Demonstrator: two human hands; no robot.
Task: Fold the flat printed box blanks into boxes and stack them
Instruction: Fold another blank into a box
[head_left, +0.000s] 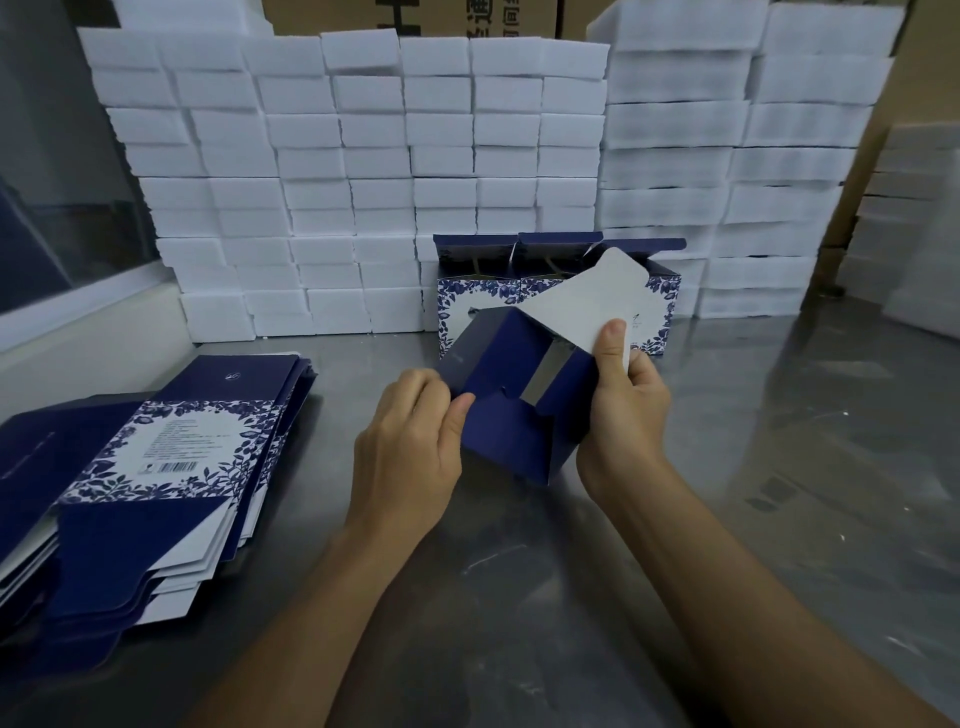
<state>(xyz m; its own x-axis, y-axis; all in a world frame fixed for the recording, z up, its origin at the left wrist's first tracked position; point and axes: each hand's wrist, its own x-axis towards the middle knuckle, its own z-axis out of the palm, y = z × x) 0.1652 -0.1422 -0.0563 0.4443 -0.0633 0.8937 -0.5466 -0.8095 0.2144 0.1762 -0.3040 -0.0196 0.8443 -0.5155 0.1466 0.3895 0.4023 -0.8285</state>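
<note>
- Currently one half-formed box (511, 410) is held above the steel table (727, 467), between both hands, at centre of view.
- Left hand (410, 457) is closed on the box's left edge, thumb on the navy panel, fingers curled behind.
- Right hand (626, 400) is closed on the right side, thumb pressed against the white inside of the raised flap (587, 301).
- Key relation: the box's long axis runs away from the person and tilts up to the right; its open end faces up and towards the camera, with the big flap standing beyond it. The right hand is the nearer to that flap, so closing it looks like that hand's job while the left steadies.
- A smaller navy tab (506, 415) lies half folded across the opening; it probably needs to go flat first.
- Finished boxes (519, 291) stand in a row just behind, lids open, against the wall of white foam blocks (363, 171).
- Pile of flat blanks (150, 467) lies well to the left, nearer the left hand.
- Nothing lies between the hands and the row behind.
</note>
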